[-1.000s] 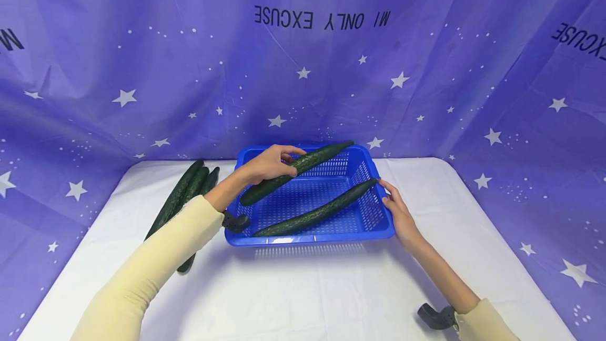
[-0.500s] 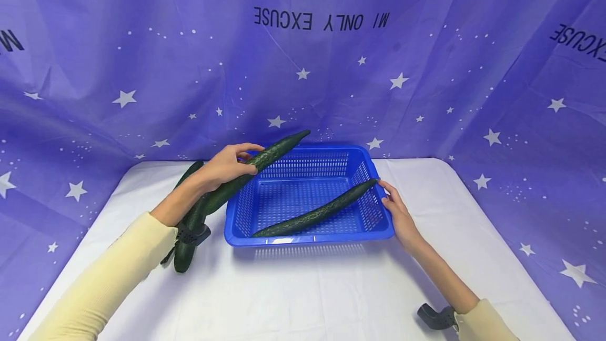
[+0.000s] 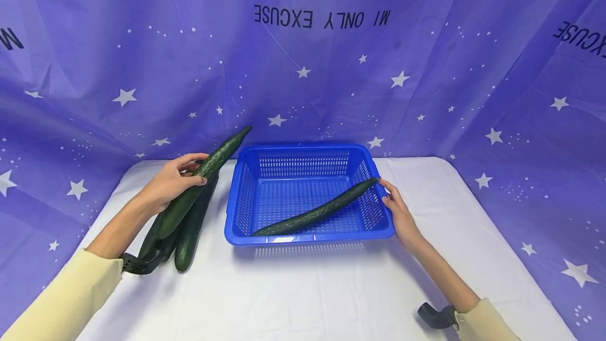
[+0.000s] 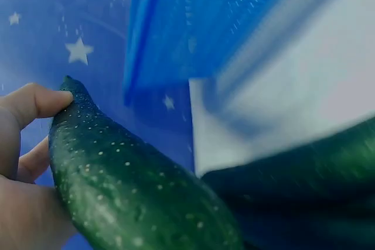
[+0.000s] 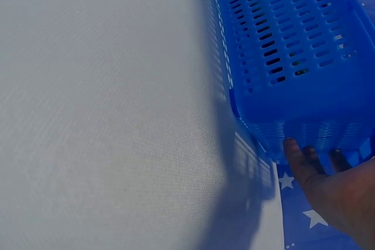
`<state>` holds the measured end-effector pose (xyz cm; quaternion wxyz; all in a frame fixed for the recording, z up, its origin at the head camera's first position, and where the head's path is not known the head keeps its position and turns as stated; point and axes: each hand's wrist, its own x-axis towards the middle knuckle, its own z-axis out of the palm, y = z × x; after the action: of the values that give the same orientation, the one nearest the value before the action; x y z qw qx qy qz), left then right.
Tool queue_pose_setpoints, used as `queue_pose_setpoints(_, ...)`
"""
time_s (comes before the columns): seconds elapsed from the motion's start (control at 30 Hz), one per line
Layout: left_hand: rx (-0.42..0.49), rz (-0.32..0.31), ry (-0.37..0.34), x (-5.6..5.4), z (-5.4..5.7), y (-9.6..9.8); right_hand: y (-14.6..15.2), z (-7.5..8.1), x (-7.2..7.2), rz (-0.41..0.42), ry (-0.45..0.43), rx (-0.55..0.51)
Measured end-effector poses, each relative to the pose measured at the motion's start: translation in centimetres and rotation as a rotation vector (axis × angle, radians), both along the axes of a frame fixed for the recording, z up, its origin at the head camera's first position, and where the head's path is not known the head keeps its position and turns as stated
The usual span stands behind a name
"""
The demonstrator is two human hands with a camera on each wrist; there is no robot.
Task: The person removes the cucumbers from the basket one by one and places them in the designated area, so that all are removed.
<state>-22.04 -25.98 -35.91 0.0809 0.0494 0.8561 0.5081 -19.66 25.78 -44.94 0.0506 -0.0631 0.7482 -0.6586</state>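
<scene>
My left hand point(image 3: 172, 180) holds a dark green cucumber point(image 3: 208, 170) between thumb and fingers. It is tilted, its narrow end pointing up and away, above a pile of several cucumbers point(image 3: 191, 236) on the left of the table. The left wrist view shows the held cucumber point(image 4: 123, 168) close up. A blue perforated basket point(image 3: 303, 238) stands mid-table with one cucumber point(image 3: 317, 214) lying slantwise inside, one end on the right rim. My right hand point(image 3: 400, 217) grips the basket's right side at that end; in the right wrist view its fingers point(image 5: 302, 165) touch the basket wall.
A white cloth point(image 3: 307, 293) covers the table. Purple star-printed fabric point(image 3: 303, 99) rises behind it and at both sides. Dark wrist-worn devices sit at the left wrist point(image 3: 142, 263) and right wrist point(image 3: 436, 317).
My left hand has carried the cucumber leftward, from over the basket to above the pile. My right hand, the basket and the cucumber in it have stayed in place.
</scene>
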Motion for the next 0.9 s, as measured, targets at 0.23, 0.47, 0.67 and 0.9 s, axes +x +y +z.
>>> queue_pose_setpoints(0.23,0.005,0.091,-0.024,1.1,-1.9,-4.0,0.2,0.0,0.1,-0.005,-0.006,0.017)
queue_pose_setpoints(0.47,0.092,0.210,-0.011,1.7,-3.7,-7.1,0.3,-0.3,0.0,-0.003,0.008,0.020)
queue_pose_setpoints(0.67,0.067,0.263,-0.043,1.9,-5.3,-9.0,0.1,-0.3,-0.2,-0.002,0.017,0.019)
queue_pose_setpoints(0.9,0.082,0.273,-0.089,1.8,-7.1,-10.3,0.0,0.0,-0.1,-0.005,0.013,0.005)
